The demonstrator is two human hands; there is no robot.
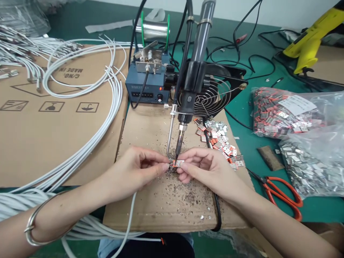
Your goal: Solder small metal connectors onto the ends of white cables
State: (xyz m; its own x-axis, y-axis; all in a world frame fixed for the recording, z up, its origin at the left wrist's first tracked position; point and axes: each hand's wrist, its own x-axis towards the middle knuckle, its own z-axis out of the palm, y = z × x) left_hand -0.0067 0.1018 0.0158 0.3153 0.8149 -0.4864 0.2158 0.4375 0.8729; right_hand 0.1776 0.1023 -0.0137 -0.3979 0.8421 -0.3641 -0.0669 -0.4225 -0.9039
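Under the tip of the upright soldering iron point(179, 143), my two hands meet over the cardboard. My right hand point(204, 166) pinches a small metal USB connector point(180, 163) with an orange part. My left hand point(142, 166) is closed on the end of a white cable point(131, 211), which hangs down from beneath it; the cable's tip is mostly hidden by my fingers. A thin metal solder feed tube point(171, 132) comes down beside the iron, ending close to my left fingertips. Dark solder bits lie scattered around and below the connector.
Loose connectors point(220, 139) are piled right of the iron. Behind stand a blue solder feeder point(146, 84) with a solder spool point(154, 30) and a fan point(212, 89). Orange-handled pliers point(285, 193) and connector bags point(285, 114) lie right. Bundled white cables point(107, 118) run along the left.
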